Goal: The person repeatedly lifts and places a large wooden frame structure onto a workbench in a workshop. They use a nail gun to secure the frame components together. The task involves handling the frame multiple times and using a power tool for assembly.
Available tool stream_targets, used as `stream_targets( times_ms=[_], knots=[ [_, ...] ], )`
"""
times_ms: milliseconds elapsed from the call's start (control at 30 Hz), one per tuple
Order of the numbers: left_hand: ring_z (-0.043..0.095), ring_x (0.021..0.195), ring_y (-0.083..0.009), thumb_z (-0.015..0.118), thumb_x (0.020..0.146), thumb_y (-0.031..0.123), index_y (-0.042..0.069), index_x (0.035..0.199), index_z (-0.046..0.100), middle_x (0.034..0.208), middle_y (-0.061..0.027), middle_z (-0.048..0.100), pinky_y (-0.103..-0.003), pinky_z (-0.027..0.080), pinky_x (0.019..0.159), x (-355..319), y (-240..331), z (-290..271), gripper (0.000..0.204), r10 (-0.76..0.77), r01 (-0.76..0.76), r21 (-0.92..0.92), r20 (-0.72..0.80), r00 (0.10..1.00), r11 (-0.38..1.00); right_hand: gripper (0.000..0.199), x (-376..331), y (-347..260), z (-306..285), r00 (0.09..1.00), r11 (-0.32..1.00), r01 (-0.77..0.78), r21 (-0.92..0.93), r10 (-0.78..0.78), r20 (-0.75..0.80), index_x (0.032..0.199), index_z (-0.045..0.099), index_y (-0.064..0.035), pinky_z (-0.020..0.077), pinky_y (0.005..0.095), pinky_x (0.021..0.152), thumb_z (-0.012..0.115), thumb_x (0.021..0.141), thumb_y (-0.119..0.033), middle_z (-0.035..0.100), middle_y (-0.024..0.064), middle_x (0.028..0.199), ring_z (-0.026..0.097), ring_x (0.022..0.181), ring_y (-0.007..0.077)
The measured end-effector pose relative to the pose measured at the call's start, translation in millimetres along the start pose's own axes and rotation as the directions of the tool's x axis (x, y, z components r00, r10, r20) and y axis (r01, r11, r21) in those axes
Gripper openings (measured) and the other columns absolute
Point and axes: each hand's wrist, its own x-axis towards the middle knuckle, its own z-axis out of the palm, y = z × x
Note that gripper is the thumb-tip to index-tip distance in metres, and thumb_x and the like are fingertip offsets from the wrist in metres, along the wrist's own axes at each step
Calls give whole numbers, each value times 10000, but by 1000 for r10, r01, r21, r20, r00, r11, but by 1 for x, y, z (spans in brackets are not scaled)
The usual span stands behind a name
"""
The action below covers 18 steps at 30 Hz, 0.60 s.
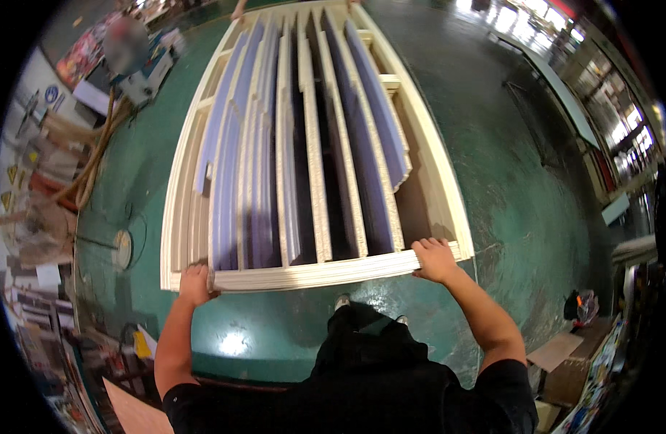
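Note:
A long pale wooden frame (311, 277), its rims made of several layered strips, stretches away in front of me. Inside it several long boards (259, 217) stand on edge in rows, with bluish-purple faces and pale, rough edges. My left hand (197, 284) grips the near rail close to its left corner, fingers curled over the top. Near the right corner, my right hand (435, 260) is closed over the same rail. Both arms reach out nearly straight. The undersides of the rail and my thumbs are mostly hidden.
Another person's hand (239, 10) touches the frame's far left corner. On the green floor (506, 217) at left stands a round metal base (121, 246). Bent hoses (101, 155) and clutter line the left side. A long table (553, 87) stands at far right, a cardboard box (569, 380) at near right.

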Motion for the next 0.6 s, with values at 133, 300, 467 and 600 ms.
stream_targets(
  times_ms=[133,300,467,600],
  knots=[
    [628,1171,-413,959,645,468,18,1205,606,1207,-210,675,-530,488,1021,20,-11,11,800,-18,17,67,12,1000,998,624,3,13,9,1000,1000,15,-4,-15,21,1168,616,-124,482,524,1009,940,694,-370,705,90,1163,676,1171,317],
    [596,1225,-448,1026,579,471,-25,1332,553,1268,-240,653,-525,487,1082,32,-30,5,1018,-155,163,84,-92,984,983,717,66,9,-18,999,997,42,-65,-43,-22,1254,636,-97,485,518,1031,956,677,-379,718,106,1218,686,1157,318],
    [422,1449,-426,992,690,361,-42,1502,445,1490,-242,511,-501,350,1230,81,26,-15,1059,-246,257,108,-111,963,960,500,33,44,-17,982,995,-94,-42,86,-167,1241,629,-94,433,538,1091,797,802,-266,686,124,1220,636,1202,320],
    [391,1469,-448,981,689,207,-20,1512,418,1525,-248,469,-515,356,1233,33,38,-10,1023,-310,317,53,-113,944,947,591,16,23,33,960,996,-89,-8,83,-268,1419,581,-110,313,554,1220,754,881,-282,624,133,1347,553,1322,325]
  ],
)
